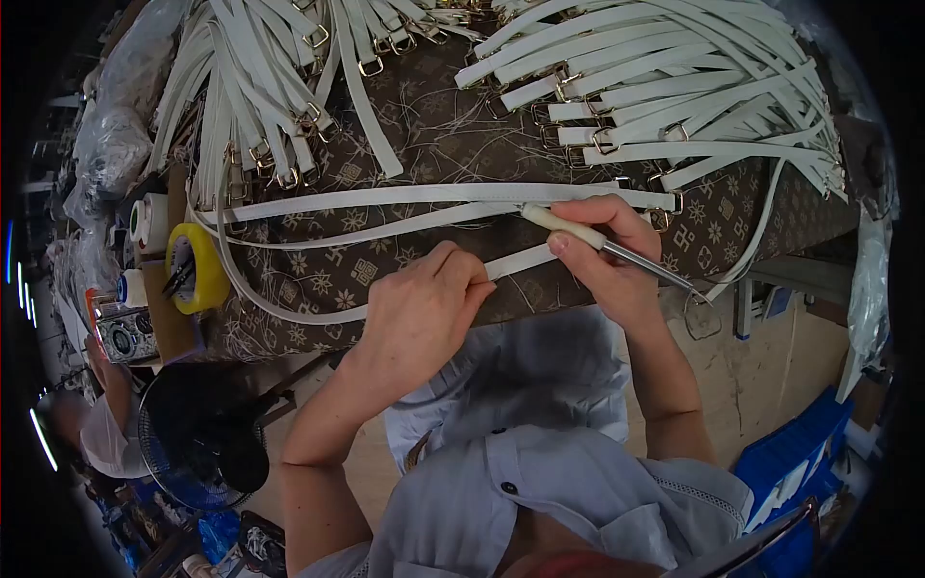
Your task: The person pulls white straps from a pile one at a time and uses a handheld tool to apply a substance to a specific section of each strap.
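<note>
My left hand (424, 303) is closed in a pinch on a white strap (523, 260) near the table's front edge. The strap loops away to the left and comes out from under the hand toward the right. In my right hand (612, 252) is a pen-like tool with a cream handle (566, 227) and a slim metal shaft pointing down to the right. The handle's end lies close to another white strap (385, 197) with a gold buckle (661, 218) at its right end.
Piles of white buckled straps (674, 87) cover the far right and far left of the patterned tablecloth (424, 106), among loose threads. A yellow tape roll (198, 268) stands at the left edge. Below it is a black fan (207, 433), with another person (111, 424) beyond.
</note>
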Motion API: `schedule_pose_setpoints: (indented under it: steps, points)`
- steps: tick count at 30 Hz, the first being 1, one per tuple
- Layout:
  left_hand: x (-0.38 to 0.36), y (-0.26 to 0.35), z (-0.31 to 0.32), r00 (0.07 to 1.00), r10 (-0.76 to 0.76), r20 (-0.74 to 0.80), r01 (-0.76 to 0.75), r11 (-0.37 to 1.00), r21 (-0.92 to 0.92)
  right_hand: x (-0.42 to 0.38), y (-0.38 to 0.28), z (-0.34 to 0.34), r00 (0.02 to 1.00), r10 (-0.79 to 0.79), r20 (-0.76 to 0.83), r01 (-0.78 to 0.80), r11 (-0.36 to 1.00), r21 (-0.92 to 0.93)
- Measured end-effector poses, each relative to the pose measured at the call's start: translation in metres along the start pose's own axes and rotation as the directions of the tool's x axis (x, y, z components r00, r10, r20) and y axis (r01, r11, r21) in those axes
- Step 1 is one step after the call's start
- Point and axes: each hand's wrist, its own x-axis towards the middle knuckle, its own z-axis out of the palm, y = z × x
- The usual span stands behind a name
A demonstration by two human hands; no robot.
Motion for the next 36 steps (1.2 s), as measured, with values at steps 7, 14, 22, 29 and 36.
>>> schedule_pose_setpoints:
  steps: [7, 14, 22, 29, 36]
  points:
    - [-0.001, 0.002, -0.008, 1.000, 0.017, -0.001, -0.017, 0.994, -0.110, 0.000, -0.001, 0.001, 1.000, -0.002, -0.003, 0.002, 1.000, -0.013]
    - [0.001, -0.004, -0.008, 0.998, 0.061, -0.008, -0.061, 0.997, -0.042, 0.000, -0.002, 0.000, 1.000, 0.003, 0.004, -0.003, 0.999, -0.039]
    - [0.007, 0.003, 0.006, 0.965, 0.246, -0.090, -0.221, 0.949, 0.225, 0.001, -0.002, 0.000, 1.000, -0.012, -0.010, 0.012, 0.999, -0.030]
    - [0.011, 0.004, 0.000, 0.999, 0.031, 0.013, -0.030, 0.997, -0.064, 0.003, 0.000, 0.001, 0.997, -0.073, -0.017, 0.073, 0.997, -0.006]
    - [0.012, -0.005, -0.008, 0.994, 0.040, 0.102, -0.026, 0.990, -0.136, 0.001, 0.003, -0.003, 0.999, -0.045, -0.013, 0.046, 0.996, 0.075]
